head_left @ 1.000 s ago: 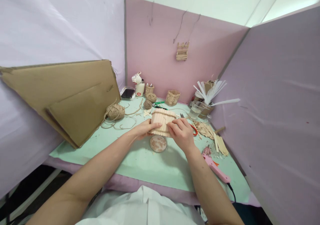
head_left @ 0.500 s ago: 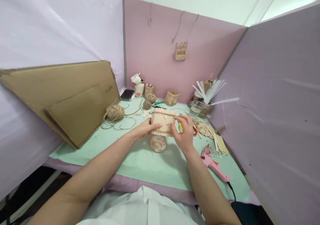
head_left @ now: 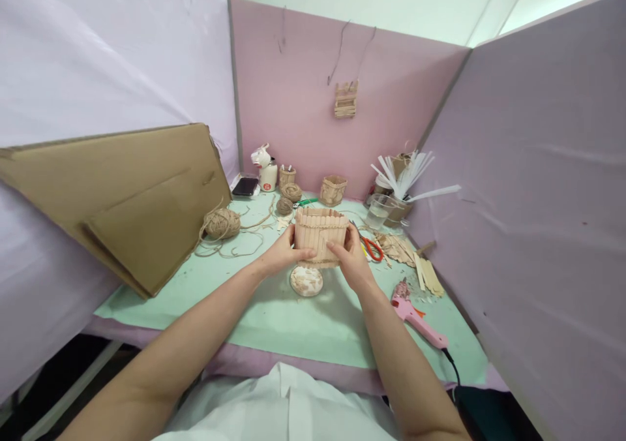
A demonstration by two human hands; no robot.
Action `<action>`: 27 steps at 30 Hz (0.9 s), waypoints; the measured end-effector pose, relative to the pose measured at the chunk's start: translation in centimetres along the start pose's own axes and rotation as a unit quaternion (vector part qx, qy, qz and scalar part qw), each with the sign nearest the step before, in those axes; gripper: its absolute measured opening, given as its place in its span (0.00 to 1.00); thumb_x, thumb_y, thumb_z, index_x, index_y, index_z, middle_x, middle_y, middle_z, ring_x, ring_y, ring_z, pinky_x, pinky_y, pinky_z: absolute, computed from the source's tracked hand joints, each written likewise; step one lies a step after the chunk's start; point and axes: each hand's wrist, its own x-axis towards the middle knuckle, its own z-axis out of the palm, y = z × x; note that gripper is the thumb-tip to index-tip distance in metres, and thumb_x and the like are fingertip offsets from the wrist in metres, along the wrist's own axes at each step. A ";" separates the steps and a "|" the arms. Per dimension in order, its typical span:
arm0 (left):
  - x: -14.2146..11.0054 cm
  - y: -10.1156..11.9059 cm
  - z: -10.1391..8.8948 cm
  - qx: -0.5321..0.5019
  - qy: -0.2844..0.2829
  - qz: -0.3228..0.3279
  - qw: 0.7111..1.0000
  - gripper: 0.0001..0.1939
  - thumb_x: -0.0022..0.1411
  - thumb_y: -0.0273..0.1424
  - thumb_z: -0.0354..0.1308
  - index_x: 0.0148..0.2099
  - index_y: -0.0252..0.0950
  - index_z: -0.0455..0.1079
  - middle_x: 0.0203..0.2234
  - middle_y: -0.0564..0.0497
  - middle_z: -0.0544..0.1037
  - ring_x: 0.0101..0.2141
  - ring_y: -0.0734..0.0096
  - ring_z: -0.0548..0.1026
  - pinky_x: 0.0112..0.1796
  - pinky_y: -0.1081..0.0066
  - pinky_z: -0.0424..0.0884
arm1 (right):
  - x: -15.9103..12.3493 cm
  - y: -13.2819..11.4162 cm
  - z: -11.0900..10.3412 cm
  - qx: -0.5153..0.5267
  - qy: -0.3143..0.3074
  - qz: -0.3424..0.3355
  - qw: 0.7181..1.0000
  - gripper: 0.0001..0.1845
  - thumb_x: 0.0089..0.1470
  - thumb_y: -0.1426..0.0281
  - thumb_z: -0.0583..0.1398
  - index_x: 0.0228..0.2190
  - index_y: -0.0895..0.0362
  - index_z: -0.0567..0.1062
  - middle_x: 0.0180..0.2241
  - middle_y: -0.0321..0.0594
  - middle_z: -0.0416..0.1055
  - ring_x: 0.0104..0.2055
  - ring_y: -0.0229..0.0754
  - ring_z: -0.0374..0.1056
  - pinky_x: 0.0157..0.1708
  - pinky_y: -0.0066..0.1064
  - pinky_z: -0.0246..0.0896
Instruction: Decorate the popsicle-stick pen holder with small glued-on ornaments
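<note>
Between my two hands is a small pot made of upright wooden craft sticks, with twine bands near its top and bottom edges. My left hand grips its left side, thumb across the front. On the right side my right hand is closed round it, its thumb also on the front wall. The pot is raised above the table, its opening partly visible at the top. Just below it on the table lies a round, whitish disc with brown patches.
A pink glue gun lies at the right with its cord off the edge. Near it are orange-handled scissors and loose craft sticks. A twine ball and cardboard are at left; a clear cup stands behind.
My right hand has shifted from the pot's front right edge to grip its side. The pot has tilted so its opening shows more. The view has turned slightly right.
</note>
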 end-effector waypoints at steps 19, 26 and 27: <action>0.0 0.2 0.1 0.013 -0.008 0.012 1.000 0.46 0.41 0.35 0.71 0.60 0.34 0.54 0.57 0.37 0.63 0.57 0.47 0.61 0.53 0.53 0.63 | -0.2 0.3 0.5 -0.046 0.049 -0.041 0.997 0.33 0.44 0.64 0.65 0.51 0.53 0.61 0.53 0.45 0.64 0.56 0.48 0.60 0.56 0.46 0.56; 0.0 0.3 0.1 0.030 -0.008 0.016 0.999 0.46 0.41 0.36 0.70 0.60 0.34 0.54 0.58 0.37 0.62 0.57 0.47 0.62 0.52 0.53 0.63 | -0.3 0.3 0.6 -0.056 0.052 -0.053 0.996 0.34 0.45 0.63 0.65 0.52 0.53 0.60 0.54 0.46 0.63 0.56 0.48 0.60 0.56 0.46 0.55; 0.0 0.2 0.1 0.032 -0.008 0.016 0.999 0.46 0.41 0.36 0.70 0.60 0.34 0.54 0.58 0.37 0.63 0.57 0.47 0.62 0.52 0.53 0.63 | -0.3 0.3 0.6 -0.056 0.051 -0.055 0.996 0.35 0.45 0.62 0.65 0.52 0.53 0.60 0.53 0.46 0.63 0.56 0.48 0.60 0.56 0.46 0.55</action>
